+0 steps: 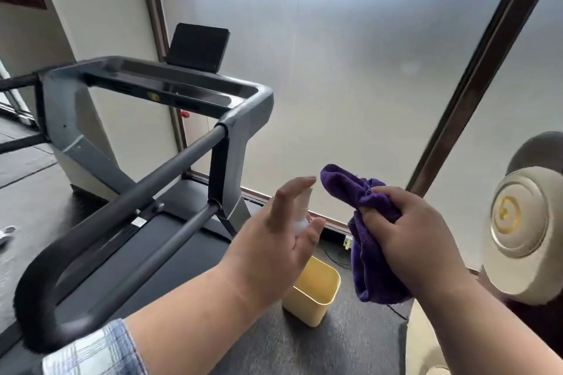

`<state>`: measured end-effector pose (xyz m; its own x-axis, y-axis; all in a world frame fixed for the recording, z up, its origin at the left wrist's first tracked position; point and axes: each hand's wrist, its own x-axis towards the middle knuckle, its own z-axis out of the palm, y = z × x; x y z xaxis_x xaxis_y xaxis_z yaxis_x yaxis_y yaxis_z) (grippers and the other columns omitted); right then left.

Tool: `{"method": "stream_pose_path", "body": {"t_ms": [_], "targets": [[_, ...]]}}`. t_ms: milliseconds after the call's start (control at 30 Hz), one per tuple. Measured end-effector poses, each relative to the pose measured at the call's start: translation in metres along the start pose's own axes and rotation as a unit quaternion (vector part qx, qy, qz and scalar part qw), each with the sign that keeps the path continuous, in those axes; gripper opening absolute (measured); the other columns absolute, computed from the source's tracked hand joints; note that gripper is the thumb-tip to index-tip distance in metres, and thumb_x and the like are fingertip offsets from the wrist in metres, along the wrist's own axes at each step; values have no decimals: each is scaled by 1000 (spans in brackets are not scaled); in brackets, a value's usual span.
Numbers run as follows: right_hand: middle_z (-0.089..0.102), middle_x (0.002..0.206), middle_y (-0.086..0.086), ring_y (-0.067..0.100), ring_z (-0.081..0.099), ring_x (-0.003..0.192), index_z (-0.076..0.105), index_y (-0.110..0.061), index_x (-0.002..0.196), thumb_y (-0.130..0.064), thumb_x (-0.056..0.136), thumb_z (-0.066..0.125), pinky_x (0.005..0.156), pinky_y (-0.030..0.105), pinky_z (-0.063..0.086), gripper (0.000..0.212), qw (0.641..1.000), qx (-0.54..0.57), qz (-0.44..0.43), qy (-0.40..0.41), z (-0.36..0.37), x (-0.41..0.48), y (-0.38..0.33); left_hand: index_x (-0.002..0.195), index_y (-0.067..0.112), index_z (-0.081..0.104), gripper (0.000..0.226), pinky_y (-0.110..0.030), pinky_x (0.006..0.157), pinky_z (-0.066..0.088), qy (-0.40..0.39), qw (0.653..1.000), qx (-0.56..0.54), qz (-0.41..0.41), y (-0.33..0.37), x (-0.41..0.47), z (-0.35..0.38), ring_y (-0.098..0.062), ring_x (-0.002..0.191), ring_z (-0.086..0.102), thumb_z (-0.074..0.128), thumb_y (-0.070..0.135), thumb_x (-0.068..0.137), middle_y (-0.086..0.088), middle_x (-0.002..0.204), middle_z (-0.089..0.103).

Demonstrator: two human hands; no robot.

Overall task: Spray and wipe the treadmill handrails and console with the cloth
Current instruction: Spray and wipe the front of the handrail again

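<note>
A small translucent white spray bottle (300, 216) is held upright in the left hand (274, 240), centre of frame, w/ the forefinger laid over the nozzle top and the thumb pressed to the body; the other fingers are hidden behind the palm. A bunched purple microfibre cloth (370, 240) is clenched in the right hand (414, 237), just right of the bottle, its free end raised toward the nozzle. The nozzle appears aimed right, at the cloth, so a spray onto the cloth is judged the step in hand.

Below and between the hands a pale yellow plastic bin (316, 292) is seen on the dark floor.

The nearest handrail, a black looped tube w/ a dark grey bar (146, 186), is found lower left; its long axis runs from lower left up toward centre. The cloth hand is the farther one, so a reach across is needed. Open room is seen above the rail.

Farther, upper left, the grey treadmill console (170, 82) w/ a black screen (198, 47) is set against frosted glass.
</note>
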<state>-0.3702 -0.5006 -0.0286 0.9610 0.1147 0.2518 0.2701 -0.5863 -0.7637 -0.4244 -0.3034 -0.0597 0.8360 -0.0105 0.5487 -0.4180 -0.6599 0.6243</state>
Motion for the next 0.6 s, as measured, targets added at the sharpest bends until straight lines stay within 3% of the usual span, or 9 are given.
{"method": "stream_pose_path", "body": {"t_ms": [133, 233, 467, 600], "targets": [[70, 98, -16, 6, 64, 92, 69, -43, 106, -35, 89, 67, 81, 32, 50, 19, 1000, 19, 0, 5, 47, 59, -13, 135, 46, 17, 47, -12, 65, 39, -5, 1000, 22, 7, -54, 42, -22, 4, 75, 52, 42, 47, 94, 20, 88, 50], [70, 99, -16, 3, 63, 92, 69, -42, 105, -33, 89, 67, 79, 28, 46, 19, 1000, 25, -6, 0, 75, 98, -17, 135, 45, 16, 48, -16, 68, 41, -10, 1000, 26, 4, -87, 72, -30, 6, 75, 50, 38, 49, 93, 17, 96, 50], [69, 99, -19, -3, 61, 93, 70, -41, 103, -30, 88, 68, 78, 19, 43, 19, 999, 34, -5, -40, 120, 177, -5, 137, 40, 20, 48, -2, 68, 35, -8, 999, 36, -25, -141, 120, -24, 16, 78, 50, 42, 44, 93, 21, 95, 46], [70, 95, -16, 2, 63, 90, 71, -42, 97, -29, 87, 69, 77, 21, 45, 16, 996, 46, -41, -72, 140, 232, 3, 137, 37, 23, 50, -8, 67, 42, 13, 997, 51, -53, -167, 148, -15, 8, 77, 54, 45, 42, 93, 16, 95, 51]]}}
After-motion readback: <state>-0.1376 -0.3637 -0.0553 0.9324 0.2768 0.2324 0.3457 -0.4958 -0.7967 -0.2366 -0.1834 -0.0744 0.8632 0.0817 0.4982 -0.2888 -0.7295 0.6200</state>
